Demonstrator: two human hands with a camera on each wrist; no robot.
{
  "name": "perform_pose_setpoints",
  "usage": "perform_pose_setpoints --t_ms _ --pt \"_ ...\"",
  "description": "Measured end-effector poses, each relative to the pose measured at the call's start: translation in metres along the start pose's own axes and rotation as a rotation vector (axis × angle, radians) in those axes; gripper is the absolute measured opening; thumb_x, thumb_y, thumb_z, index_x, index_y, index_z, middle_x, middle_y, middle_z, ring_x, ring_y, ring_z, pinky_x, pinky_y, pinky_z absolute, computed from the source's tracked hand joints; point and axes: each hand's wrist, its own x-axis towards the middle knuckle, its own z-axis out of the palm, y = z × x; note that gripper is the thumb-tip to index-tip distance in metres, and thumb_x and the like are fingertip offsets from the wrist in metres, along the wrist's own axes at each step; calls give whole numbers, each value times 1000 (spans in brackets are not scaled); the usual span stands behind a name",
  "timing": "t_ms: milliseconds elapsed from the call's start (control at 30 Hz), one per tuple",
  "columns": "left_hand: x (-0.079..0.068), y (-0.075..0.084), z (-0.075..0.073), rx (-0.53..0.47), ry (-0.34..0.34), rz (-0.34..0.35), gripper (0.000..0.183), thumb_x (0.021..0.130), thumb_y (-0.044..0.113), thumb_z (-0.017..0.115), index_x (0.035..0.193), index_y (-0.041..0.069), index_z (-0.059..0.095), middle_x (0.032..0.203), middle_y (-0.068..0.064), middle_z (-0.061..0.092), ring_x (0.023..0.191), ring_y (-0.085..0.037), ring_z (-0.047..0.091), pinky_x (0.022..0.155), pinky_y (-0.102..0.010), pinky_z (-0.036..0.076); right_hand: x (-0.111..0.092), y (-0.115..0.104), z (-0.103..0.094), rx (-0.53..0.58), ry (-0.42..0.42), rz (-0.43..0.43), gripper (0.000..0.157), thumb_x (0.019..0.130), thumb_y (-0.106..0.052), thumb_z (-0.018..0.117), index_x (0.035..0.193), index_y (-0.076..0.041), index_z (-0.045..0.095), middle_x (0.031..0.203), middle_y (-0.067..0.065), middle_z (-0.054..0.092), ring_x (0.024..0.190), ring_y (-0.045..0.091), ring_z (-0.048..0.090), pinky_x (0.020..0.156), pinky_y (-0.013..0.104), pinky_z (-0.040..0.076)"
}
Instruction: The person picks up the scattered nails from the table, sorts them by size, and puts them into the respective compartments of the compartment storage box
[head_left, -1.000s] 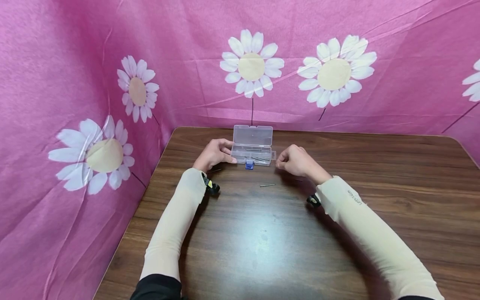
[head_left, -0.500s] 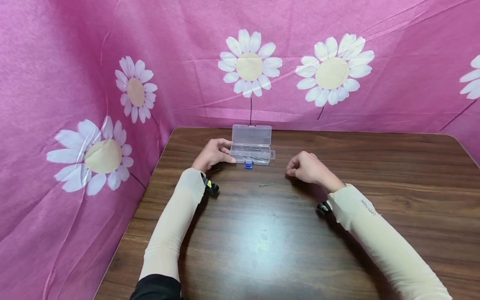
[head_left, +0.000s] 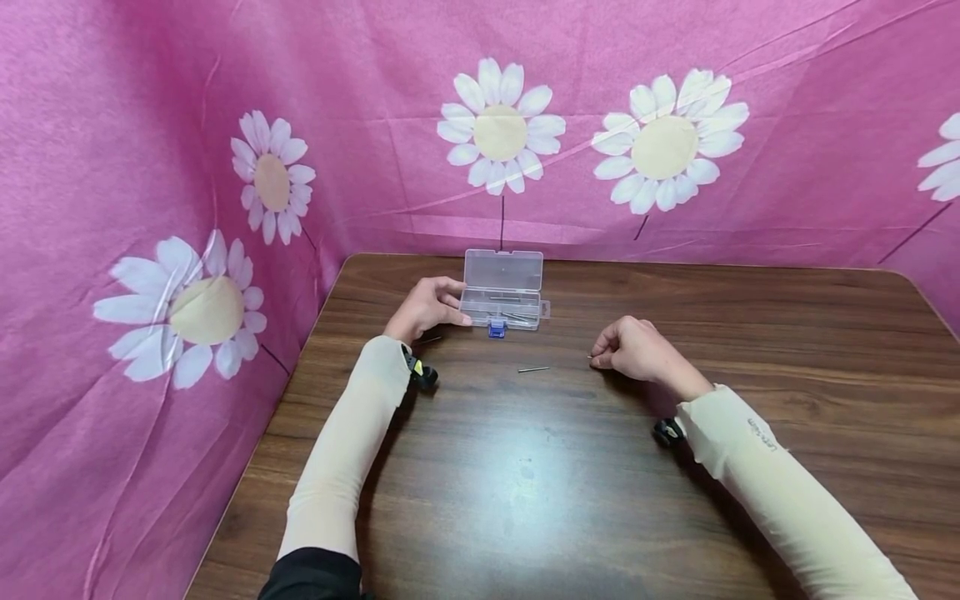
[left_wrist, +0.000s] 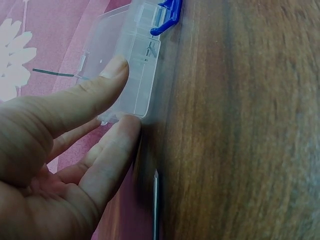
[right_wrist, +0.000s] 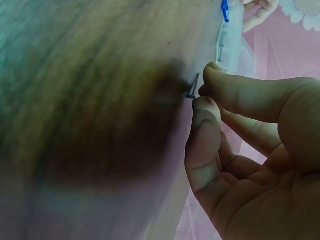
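A clear plastic storage box [head_left: 480, 315] stands with its lid [head_left: 502, 270] raised and several nails inside. My left hand [head_left: 426, 308] holds the box's left end, the thumb at its front corner and fingers behind. Near that wrist lies a nail [left_wrist: 156, 205], its pointed tip plain in the left wrist view. To the right of the box, low over the table, my right hand [head_left: 637, 350] pinches a small nail [right_wrist: 194, 86] between thumb and index finger; it pokes out past the fingertips. Another loose nail [head_left: 534, 369] lies on the wood in front of the box.
The brown wood-grain table [head_left: 480, 517] ends at a back edge just behind the box. A pink cloth with white daisies [head_left: 375, 125] hangs behind and along the left. A blue latch [head_left: 497, 328] juts from the box's front.
My right hand has moved away from the box, right and toward me, to the loose nail, and now has it at its fingertips. The left hand has stayed on the box.
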Motion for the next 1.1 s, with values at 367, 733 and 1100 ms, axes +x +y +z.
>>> perform_pose_setpoints --t_ms 367,733,1100 --pt "-1 2 3 -12 4 18 70 59 2 85 123 8 56 94 -18 63 79 -23 61 68 -29 49 0 1 6 -38 -7 30 13 76 -19 74 65 -20 67 61 -10 60 62 14 52 68 37 42" --pt "0 0 3 -11 10 12 70 58 3 85 122 9 57 94 -17 64 80 -23 62 68 -29 49 -1 -9 10 -175 -91 -112 34 79 1 52 54 -17 39 54 -8 31 51 11 34 50 28 33" --pt "-2 1 2 8 12 5 70 59 6 85 122 10 57 94 -16 64 80 -23 61 68 -30 49 16 -14 9 -9 -5 -99 21 88 -3 50 70 -13 53 65 -4 51 67 14 50 68 34 41"
